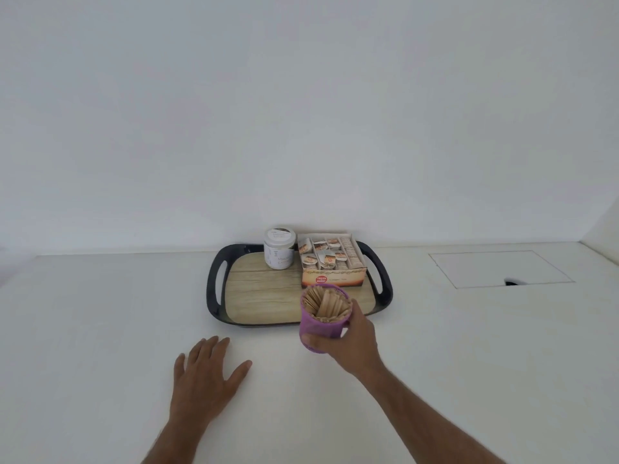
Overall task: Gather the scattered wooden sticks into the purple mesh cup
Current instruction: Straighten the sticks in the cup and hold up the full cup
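Head view: the right hand [355,343] grips the purple mesh cup [323,321], fingers curled round its wall, holding it at the near right corner of the dark-rimmed wood-pattern tray [264,296]. Flat wooden sticks [326,304] stand inside the cup. The left hand [204,380] rests flat, fingers spread, on the white tabletop [100,329] near the tray's front edge. On the tray's far side stand a white jar [279,249] and an open cardboard box of sachets [331,262].

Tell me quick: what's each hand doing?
Left hand: open, flat on the table.
Right hand: fingers wrapped around the purple cup of wooden sticks.
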